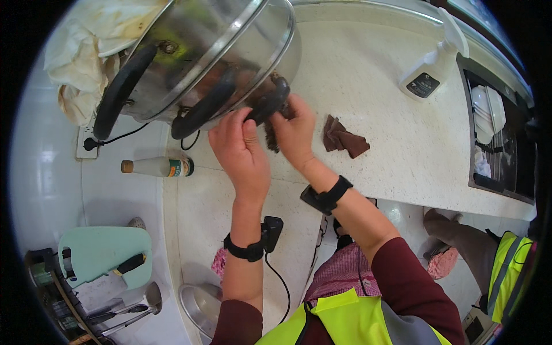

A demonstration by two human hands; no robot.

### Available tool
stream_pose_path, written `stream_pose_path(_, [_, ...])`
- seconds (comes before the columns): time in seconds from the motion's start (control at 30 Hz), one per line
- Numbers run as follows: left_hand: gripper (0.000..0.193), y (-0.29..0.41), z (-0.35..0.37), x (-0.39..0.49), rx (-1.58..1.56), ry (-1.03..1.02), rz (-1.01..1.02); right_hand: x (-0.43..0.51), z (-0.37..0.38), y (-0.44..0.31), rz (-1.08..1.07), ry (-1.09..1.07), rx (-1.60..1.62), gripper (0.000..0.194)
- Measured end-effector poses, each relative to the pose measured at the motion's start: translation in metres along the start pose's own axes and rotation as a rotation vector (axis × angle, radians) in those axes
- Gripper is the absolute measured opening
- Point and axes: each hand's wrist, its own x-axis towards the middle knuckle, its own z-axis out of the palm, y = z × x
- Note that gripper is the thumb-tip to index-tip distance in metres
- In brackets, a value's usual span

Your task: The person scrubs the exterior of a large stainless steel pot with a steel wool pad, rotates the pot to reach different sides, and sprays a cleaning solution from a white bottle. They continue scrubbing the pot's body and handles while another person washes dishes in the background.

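Note:
A stacked stainless-steel steamer pot point(207, 51) with black handles fills the upper left. My left hand point(241, 151) pinches the lower end of the nearest black handle point(269, 101). On the other side of that handle, my right hand point(297, 133) has its fingers curled round a dark, rough scouring pad point(271, 137). Part of the pad hangs below the handle; the rest is hidden by the fingers. A crumpled brown cloth point(346, 137) lies on the counter to the right of my right hand.
A white spray bottle point(427, 73) stands at the back right, near a dish rack point(496, 142) with white bowls. At left are a glass bottle point(157, 167), a socket with a plug point(89, 143) and a green cutting board point(103, 254). A metal basin point(202, 302) sits below. Another person point(470, 250) is at right.

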Motion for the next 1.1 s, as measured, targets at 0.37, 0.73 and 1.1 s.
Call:
stream_pose_path(0.37, [0.025, 0.008, 0.004, 0.006, -0.005, -0.019, -0.024, 0.0, 0.031, -0.018, -0.022, 0.232, 0.106, 0.016])
stream_pose_path(0.73, [0.023, 0.007, 0.004, 0.008, 0.025, -0.012, 0.023, 0.01, 0.024, -0.015, 0.098, 0.228, 0.144, 0.019])
stream_pose_path(1.1, [0.023, 0.009, 0.004, 0.009, 0.049, -0.028, 0.021, 0.019, 0.002, 0.018, 0.32, 0.177, 0.529, 0.011])
